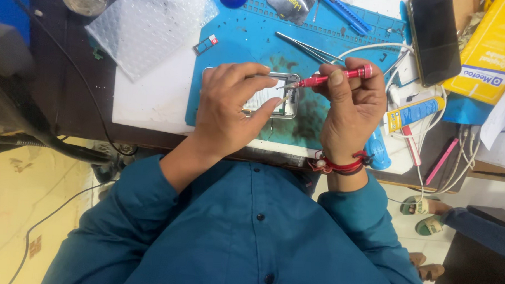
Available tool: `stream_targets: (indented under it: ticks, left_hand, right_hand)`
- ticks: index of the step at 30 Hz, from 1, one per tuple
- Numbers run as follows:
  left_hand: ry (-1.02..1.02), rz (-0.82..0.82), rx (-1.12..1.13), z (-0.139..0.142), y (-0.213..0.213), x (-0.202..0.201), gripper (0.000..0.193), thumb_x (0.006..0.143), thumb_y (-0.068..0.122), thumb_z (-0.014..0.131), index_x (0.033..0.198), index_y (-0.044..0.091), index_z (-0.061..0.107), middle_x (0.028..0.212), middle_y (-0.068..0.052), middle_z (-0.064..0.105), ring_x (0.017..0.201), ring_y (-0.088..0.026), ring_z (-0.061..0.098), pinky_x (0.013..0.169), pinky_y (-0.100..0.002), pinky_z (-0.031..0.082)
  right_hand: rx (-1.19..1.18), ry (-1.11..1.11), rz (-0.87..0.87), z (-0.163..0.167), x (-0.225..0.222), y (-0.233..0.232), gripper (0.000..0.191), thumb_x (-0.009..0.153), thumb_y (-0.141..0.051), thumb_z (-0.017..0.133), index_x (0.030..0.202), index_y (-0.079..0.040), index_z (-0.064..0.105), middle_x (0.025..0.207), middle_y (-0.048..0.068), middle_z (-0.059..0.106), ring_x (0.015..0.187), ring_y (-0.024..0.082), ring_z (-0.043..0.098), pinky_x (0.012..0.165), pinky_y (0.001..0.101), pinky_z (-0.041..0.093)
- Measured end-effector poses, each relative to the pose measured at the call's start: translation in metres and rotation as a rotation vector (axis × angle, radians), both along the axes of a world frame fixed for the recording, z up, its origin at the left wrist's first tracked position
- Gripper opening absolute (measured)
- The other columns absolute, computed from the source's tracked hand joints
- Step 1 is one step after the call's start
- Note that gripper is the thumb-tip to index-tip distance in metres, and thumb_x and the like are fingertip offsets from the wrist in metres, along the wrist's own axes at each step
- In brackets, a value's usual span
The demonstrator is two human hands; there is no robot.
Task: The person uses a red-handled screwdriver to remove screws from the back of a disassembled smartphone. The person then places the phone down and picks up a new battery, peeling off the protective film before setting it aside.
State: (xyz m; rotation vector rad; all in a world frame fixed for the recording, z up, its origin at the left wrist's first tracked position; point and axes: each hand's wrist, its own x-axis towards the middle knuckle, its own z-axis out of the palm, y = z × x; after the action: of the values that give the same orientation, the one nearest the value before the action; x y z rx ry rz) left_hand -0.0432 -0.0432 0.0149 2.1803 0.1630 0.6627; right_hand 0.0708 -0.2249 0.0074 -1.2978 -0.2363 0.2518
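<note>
Head view, looking down at a tabletop [153,99] covered in part by a blue work mat [250,41]. The left hand [231,107] lies curled over an opened phone [276,95], fingers wrapped across its upper edge and thumb pressed along its lower right side, pinning it flat on the mat. The right hand [351,109] is closed around a red precision screwdriver [336,76], pinched between thumb and forefinger; the shaft runs leftward and slightly downward from the hand, and its tip meets the upper right corner of the phone, just beside the left thumb. A red thread band [341,163] circles the right wrist. Beyond the right hand lie metal tweezers [309,47] and a dark smartphone [435,39] with a blank screen; to the hand's right, a small white-and-blue tube [413,113] among white cables [425,165]. Beyond the left hand rests a sheet of bubble wrap [147,23]. A yellow box [490,52] sits at the far right edge.
</note>
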Motion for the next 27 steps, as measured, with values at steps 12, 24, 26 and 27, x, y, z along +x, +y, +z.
stream_targets:
  ticks: [12,24,26,27]
  left_hand:
    - [-0.018,-0.018,0.274,-0.001,-0.002,0.002,0.009,0.095,0.018,0.08,0.102,0.014,0.076,0.126,0.001,0.069,0.114,-0.02,0.06,0.099,-0.041,0.036]
    - [0.094,-0.08,0.162,-0.013,-0.013,0.003,0.043,0.089,0.036,0.08,0.12,0.007,0.073,0.126,-0.008,0.064,0.117,-0.027,0.058,0.099,-0.047,0.036]
    - [0.113,-0.13,0.226,-0.015,-0.016,0.002,0.044,0.091,0.038,0.079,0.122,0.008,0.072,0.127,-0.008,0.064,0.117,-0.027,0.056,0.101,-0.047,0.037]
    - [0.123,-0.156,0.258,-0.015,-0.018,0.001,0.044,0.092,0.039,0.079,0.122,0.008,0.072,0.127,-0.008,0.063,0.117,-0.027,0.056,0.101,-0.048,0.037]
  right_hand:
    - [-0.121,-0.163,0.076,0.001,-0.01,-0.011,0.031,0.109,-0.001,0.075,0.134,0.001,0.057,0.111,0.017,0.075,0.102,0.017,0.071,0.096,0.0301,0.059]
    - [-0.333,-0.541,0.238,0.016,-0.016,-0.022,0.046,0.116,0.005,0.059,0.153,-0.009,0.035,0.142,0.02,0.062,0.12,0.022,0.071,0.107,0.0351,0.061]
    - [-0.386,-0.589,0.241,0.013,-0.01,-0.024,0.043,0.117,0.006,0.056,0.152,-0.009,0.035,0.144,0.021,0.06,0.121,0.023,0.07,0.106,0.0354,0.061]
    - [-0.402,-0.599,0.243,0.011,-0.009,-0.025,0.043,0.117,0.007,0.056,0.151,-0.008,0.036,0.144,0.021,0.06,0.121,0.024,0.07,0.106,0.0356,0.061]
